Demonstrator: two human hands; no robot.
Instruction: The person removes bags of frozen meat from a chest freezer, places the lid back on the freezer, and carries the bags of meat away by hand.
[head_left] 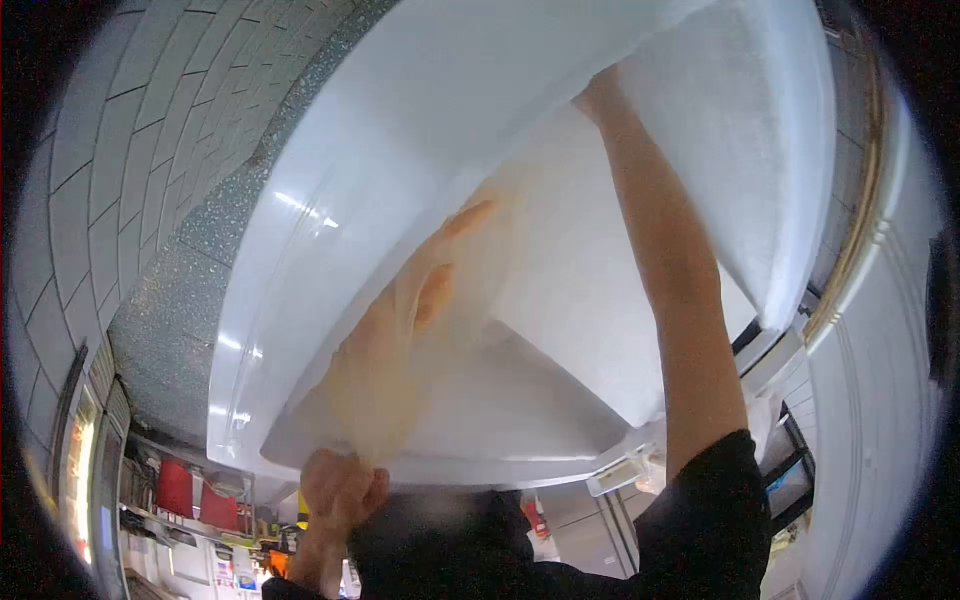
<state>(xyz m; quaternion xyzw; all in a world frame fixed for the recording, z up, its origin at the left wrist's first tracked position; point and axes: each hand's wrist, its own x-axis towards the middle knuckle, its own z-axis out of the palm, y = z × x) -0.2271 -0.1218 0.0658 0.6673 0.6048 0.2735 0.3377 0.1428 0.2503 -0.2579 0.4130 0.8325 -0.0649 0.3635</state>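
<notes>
A translucent plastic bag [395,385] with orange-pink pieces [435,295] inside stretches across the opening of a white chest freezer [330,190]. My left hand [343,490] is closed around the bag's gathered near end, at the freezer's near rim. The bag is smeared, and I cannot make out exactly what the pieces are. My right arm reaches far into the freezer. Only the wrist and back of my right hand [602,95] show; its fingers are hidden behind the white edge at the far side.
A grey tiled surface [150,130] and a speckled grey surface [190,290] run along the left. Shelves with red items [185,490] are at lower left. A white panel [870,370] and a pale pipe-like strip [860,230] stand on the right.
</notes>
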